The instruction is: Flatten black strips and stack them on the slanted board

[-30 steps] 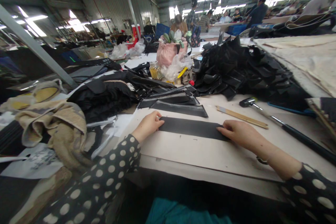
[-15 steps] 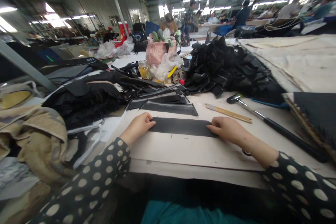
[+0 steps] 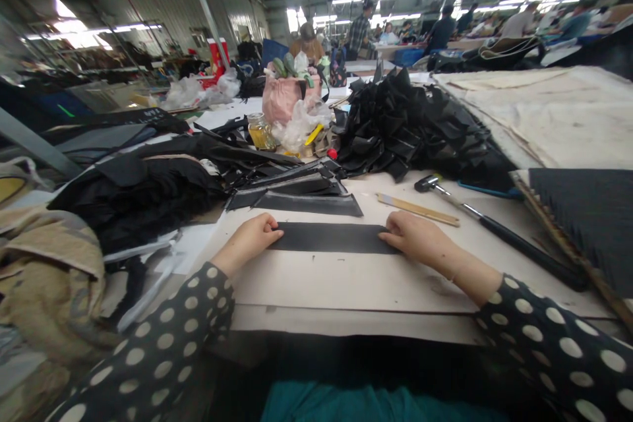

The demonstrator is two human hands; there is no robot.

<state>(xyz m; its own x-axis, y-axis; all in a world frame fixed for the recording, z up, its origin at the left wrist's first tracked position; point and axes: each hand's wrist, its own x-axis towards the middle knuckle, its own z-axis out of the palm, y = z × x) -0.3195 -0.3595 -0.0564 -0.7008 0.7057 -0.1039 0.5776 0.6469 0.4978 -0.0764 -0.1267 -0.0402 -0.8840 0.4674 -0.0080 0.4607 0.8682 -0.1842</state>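
Observation:
A flat black strip of material [image 3: 331, 238] lies lengthwise across the pale work board [image 3: 316, 283] in front of me. My left hand [image 3: 253, 237] pinches its left end between thumb and curled fingers. At the opposite end, my right hand [image 3: 408, 235] is closed on the strip's upper right corner, the fingertips partly hiding it. Just beyond the strip rests another black piece with pale edges [image 3: 309, 203], beside a stack of similar pieces [image 3: 297, 181].
Right of the strip lie a wooden-coloured flat stick [image 3: 418, 210] and a black-handled hammer [image 3: 509, 236]. Behind are a large heap of black pieces [image 3: 410, 122], a glass jar [image 3: 261, 132] and a pink bag [image 3: 287, 97]. Black bundles [image 3: 143, 194] and tan cloth [image 3: 54, 264] crowd the left. People work farther back.
The view has shifted slightly, so everything sits a little more to the left. Both hands keep their hold on the strip's ends, and the strip stays on the board.

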